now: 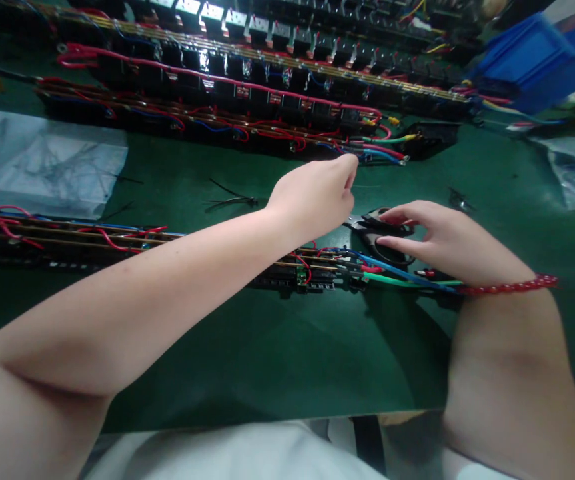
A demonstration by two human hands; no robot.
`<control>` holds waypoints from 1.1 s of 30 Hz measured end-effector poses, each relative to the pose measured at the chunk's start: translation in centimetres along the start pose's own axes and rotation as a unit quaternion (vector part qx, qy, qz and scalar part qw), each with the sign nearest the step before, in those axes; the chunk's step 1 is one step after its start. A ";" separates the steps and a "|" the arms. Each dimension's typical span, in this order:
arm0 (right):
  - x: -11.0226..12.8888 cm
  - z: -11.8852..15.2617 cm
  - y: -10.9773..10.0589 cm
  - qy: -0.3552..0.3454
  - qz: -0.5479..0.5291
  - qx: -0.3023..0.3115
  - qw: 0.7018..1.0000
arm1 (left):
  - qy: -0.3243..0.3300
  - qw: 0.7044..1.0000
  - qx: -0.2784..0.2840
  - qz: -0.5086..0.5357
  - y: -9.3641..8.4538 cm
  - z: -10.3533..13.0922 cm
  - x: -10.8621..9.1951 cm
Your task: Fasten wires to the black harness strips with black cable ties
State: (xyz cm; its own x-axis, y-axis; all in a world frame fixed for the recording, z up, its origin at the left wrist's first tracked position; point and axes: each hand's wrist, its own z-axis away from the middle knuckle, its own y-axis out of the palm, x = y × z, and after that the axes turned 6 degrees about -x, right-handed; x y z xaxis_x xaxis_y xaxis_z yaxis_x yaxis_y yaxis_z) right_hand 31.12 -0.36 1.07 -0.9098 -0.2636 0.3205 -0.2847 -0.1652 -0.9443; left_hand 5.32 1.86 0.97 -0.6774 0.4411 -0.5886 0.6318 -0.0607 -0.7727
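Head view puts the scissors on the table, right of centre, just beyond the near strip's blue cable. I see my left hand curled closed beside the blades; whether it pinches anything, I cannot tell. My right hand is partly open, thumb and fingers apart at the handles; how firmly they bear, I cannot tell. I judge that closing the blades with my left knuckles this close could nick skin, and a sideways slip toward me could catch the blue cable. Blades point left and slightly far; the long axis runs left to right, handles nearer.
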 end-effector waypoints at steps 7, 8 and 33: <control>0.2 -0.1 0.1 -0.005 -0.006 -0.002 1.000 | -0.014 0.997 0.061 -0.047 -0.2 0.1 -0.2; 0.1 -0.1 0.1 -0.002 -0.009 0.001 1.000 | -0.015 0.996 0.070 -0.054 -0.2 0.1 -0.2; 0.1 -0.4 0.6 0.019 -0.044 -0.012 0.999 | -0.016 0.999 -0.015 -0.045 -0.6 0.0 -0.3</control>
State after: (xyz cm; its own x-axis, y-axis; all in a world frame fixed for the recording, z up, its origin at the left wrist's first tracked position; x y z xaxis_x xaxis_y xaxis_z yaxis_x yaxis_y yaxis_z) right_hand 30.78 -0.14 0.49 -0.8917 -0.2137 0.3990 -0.3699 -0.1636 -0.9145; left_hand 5.14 1.74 1.62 -0.7436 0.4145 -0.5247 0.5784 0.0048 -0.8158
